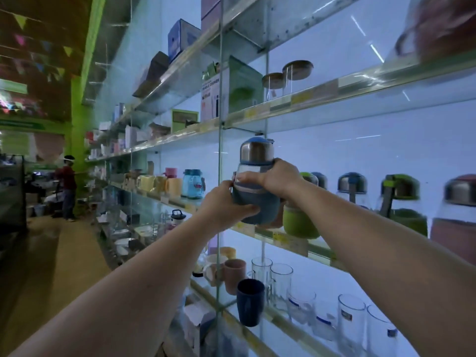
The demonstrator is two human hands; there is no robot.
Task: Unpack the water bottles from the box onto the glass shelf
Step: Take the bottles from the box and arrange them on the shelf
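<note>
Head view: one blue water bottle (257,186) is held at centre, before the glass shelf (291,240), where five more bottles stand toward 3 o'clock. Left hand (224,207) grips its sleeve; right hand (273,177) wraps its neck.

1. Both bare forearms reach up and forward from the lower edge of the view, converging toward the middle.
2. The left hand (223,205) sits lower, its fingers wrapped under and around the blue sleeve of a water bottle (256,184), thumb up along the near side.
3. The right hand (277,177) sits higher, seen from its back, and grips the bottle's clear upper part just below the lid, with its fingers curled round it and its wrist bent slightly inward.
4. The two hands nearly touch at the bottle's left side.
</note>
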